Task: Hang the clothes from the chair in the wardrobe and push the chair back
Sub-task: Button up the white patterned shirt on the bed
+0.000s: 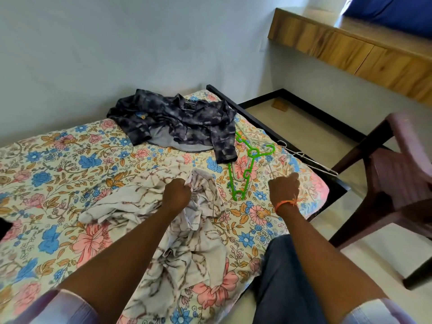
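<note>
A white shirt (149, 202) with brown marbling lies crumpled on the floral bed sheet (46, 174). My left hand (176, 191) is closed on a fold of it near the collar. My right hand (284, 187) hovers over the sheet just right of a green plastic hanger (245, 167), fingers curled, with nothing visible in them. A dark blue patterned shirt (177, 120) lies spread near the wall at the bed's far end. A wire hanger (308, 161) rests at the bed's right edge. The brown plastic chair (395, 174) stands empty to the right of the bed.
The bed's black frame (336, 183) runs along the right side. A wooden desk (350, 45) is mounted on the wall at upper right, above tiled floor (268, 115). My knee in blue jeans (280, 272) rests against the bed edge.
</note>
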`<state>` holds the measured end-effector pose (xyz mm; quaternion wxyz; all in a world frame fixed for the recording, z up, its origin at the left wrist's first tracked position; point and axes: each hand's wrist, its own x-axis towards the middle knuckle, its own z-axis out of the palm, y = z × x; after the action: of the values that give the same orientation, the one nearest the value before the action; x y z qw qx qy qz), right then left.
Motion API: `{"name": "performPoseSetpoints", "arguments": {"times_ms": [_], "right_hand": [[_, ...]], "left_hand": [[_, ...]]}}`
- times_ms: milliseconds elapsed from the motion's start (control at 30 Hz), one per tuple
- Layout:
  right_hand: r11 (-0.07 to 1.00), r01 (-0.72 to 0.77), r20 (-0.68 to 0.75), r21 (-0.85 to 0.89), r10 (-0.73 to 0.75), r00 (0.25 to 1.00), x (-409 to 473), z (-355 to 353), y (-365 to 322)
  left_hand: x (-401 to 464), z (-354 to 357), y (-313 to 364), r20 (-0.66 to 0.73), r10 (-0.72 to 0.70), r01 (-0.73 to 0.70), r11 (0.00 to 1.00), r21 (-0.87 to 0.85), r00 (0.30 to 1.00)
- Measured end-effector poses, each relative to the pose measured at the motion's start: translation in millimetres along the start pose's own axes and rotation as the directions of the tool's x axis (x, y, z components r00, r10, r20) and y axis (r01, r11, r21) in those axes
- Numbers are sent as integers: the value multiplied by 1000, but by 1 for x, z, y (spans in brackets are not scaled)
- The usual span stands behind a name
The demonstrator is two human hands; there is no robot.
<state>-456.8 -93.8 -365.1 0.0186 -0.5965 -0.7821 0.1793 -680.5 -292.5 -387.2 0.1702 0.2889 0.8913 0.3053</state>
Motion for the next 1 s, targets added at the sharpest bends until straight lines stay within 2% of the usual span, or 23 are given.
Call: {"name": "performPoseSetpoints", "arguments": {"times_ms": [67, 133, 200, 300, 367, 433, 500, 600, 700, 800, 933, 1000], "right_hand": [[998, 36, 11, -53, -35, 999, -5, 14, 4], [998, 63, -79, -8, -64, 995, -1, 17, 2], [996, 75, -78, 48, -71, 994, 10, 22, 6], [930, 40, -22, 364, -34, 999, 25, 34, 18], [886, 44, -49, 461, -24, 998, 28, 42, 22], [921, 108, -169, 374, -46, 984, 34, 43, 18], [918, 128, -192, 377, -58, 980, 44, 43, 19], [941, 61, -37, 333, -52, 998, 69, 47, 39], [998, 49, 90, -42, -45, 995, 85, 48, 61], [919, 151, 70, -364, -135, 988, 84, 40, 52], [917, 176, -148, -358, -242, 959, 104, 33, 29], [935, 192, -156, -298, -246, 957, 118, 40, 24]], "left_hand": [[-4, -2, -2, 5, 13, -13, 1000, -2, 1000], [-7, -3, -5, 11, 32, -32, 999, -4, 999], [-7, -2, -8, 16, 40, -40, 999, 3, 999], [-6, 0, -9, 23, 44, -44, 999, 19, 999], [-5, 6, -9, 35, 36, -37, 999, 30, 999], [-1, 14, -10, 45, 25, -26, 999, 39, 999], [3, 22, -13, 57, 36, -40, 997, 61, 998], [10, 33, -17, 74, 47, -55, 993, 106, 996], [17, 46, -20, 81, 21, -33, 989, 145, 996], [25, 61, -20, 104, 22, -39, 986, 161, 994], [37, 79, -15, 120, 58, -83, 975, 206, 991], [43, 85, -16, 117, 61, -86, 971, 222, 991]]}}
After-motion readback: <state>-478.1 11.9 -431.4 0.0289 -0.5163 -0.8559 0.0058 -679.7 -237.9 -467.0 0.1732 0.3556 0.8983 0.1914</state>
